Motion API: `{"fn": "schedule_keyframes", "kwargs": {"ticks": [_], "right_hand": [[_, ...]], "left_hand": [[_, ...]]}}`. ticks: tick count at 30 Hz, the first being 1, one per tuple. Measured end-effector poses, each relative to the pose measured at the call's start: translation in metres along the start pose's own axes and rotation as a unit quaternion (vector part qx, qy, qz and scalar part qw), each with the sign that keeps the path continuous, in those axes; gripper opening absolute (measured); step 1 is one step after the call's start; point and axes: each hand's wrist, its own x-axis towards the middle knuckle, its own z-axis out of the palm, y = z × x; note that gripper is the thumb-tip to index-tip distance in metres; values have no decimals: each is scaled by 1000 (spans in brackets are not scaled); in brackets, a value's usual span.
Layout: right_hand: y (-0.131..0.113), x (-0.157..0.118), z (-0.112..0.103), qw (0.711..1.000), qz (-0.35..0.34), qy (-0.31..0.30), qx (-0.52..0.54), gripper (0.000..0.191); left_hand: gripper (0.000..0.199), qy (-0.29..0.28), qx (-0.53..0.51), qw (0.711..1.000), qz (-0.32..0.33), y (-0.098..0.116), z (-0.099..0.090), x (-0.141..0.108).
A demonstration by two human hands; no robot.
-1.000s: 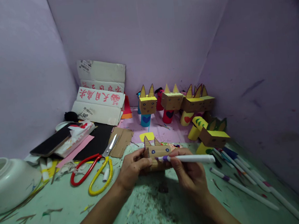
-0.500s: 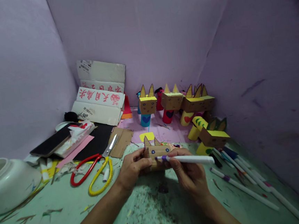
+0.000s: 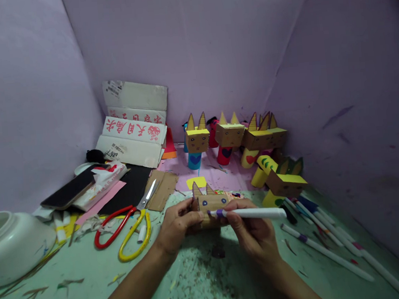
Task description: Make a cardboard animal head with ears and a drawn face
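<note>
A small cardboard box head [image 3: 209,202] with two pointed ears and two drawn eyes is held low in the centre. My left hand [image 3: 176,226] is closed on its left side, thumb across the front. Between the fingers of my right hand [image 3: 251,228] is a white marker [image 3: 257,213] with a purple band, its tip at the box's face below the eyes. The right hand's fingertips are also close to the box's right side.
Open scissors [image 3: 132,227] with red and yellow handles lie left of my left hand. Finished-looking cardboard figures [image 3: 198,142] stand behind. Several markers [image 3: 329,252] lie at the right. A white pot [image 3: 15,247] stands at far left, near folded cardboard [image 3: 132,137].
</note>
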Motion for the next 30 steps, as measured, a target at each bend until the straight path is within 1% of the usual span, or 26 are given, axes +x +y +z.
{"fn": "schedule_keyframes", "kwargs": {"ticks": [2, 4, 9, 11, 13, 16, 19, 21, 25, 30], "right_hand": [[-2, 0, 1, 1000, 4, 3, 2, 5], [-6, 0, 2, 999, 16, 24, 19, 6], [-11, 4, -4, 985, 49, 135, 99, 14], [-10, 6, -10, 979, 51, 169, 98, 16], [-8, 7, -16, 979, 49, 186, 69, 17], [-4, 8, -22, 986, 25, 167, 16, 18], [-1, 7, -23, 992, -17, 124, -29, 15], [-1, 6, -22, 994, -36, 97, -40, 12], [-2, 6, -19, 997, -32, 65, -37, 9], [1, 7, -17, 999, -23, 30, -24, 7]], "left_hand": [[43, -3, 0, 1000, -1, 1, 0, 0], [43, -5, 0, 1000, -2, 1, 1, 0], [44, 6, 8, 1000, -10, 0, 1, 0], [43, 13, 13, 1000, -12, 0, 0, 0], [44, 18, 18, 1000, -13, 1, 0, 0], [48, 23, 19, 999, -13, 2, 0, -1], [54, 22, 13, 1000, -15, 3, 1, -1], [56, 19, 7, 1000, -17, 3, 1, -1], [54, 16, 4, 1000, -19, 3, 2, -2], [54, 24, 13, 999, -17, 2, 0, -1]]}}
